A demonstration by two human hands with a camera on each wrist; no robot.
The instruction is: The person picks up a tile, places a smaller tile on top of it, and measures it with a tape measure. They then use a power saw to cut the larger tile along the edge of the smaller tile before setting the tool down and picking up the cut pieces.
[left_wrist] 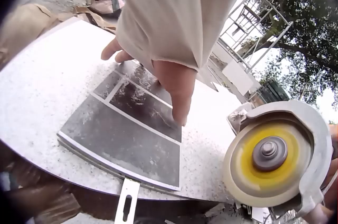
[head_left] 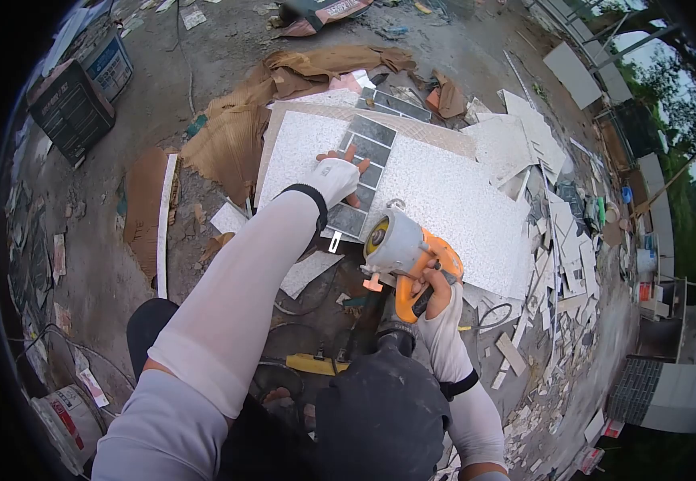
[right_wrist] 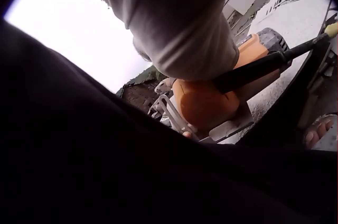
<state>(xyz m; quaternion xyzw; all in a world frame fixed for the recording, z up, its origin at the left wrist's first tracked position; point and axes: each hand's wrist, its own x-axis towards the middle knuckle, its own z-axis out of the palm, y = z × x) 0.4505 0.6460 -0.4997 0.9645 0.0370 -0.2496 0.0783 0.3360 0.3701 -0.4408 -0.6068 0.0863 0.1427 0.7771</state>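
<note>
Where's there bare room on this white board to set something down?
Widest: the white board right of the grey tile strip, beyond the orange cutter; a smaller patch lies between the strip and the board's left edge. Crowded: broken offcuts past its right edge.

My pale R sleeve (right_wrist: 174,28) hid part of the orange pwr tool (right_wrist: 203,105); blk cord (right_wrist: 259,70) ran R, white board (right_wrist: 301,20) behind, dk cloth (right_wrist: 79,145) lower L.

Open-air building yard, by the look: broken slabs (head_left: 568,260) are littering the grey ground (head_left: 151,76), torn cardboard (head_left: 223,152) is lying about, and a metal frame (left_wrist: 273,6) is standing before trees (left_wrist: 301,28).
</note>
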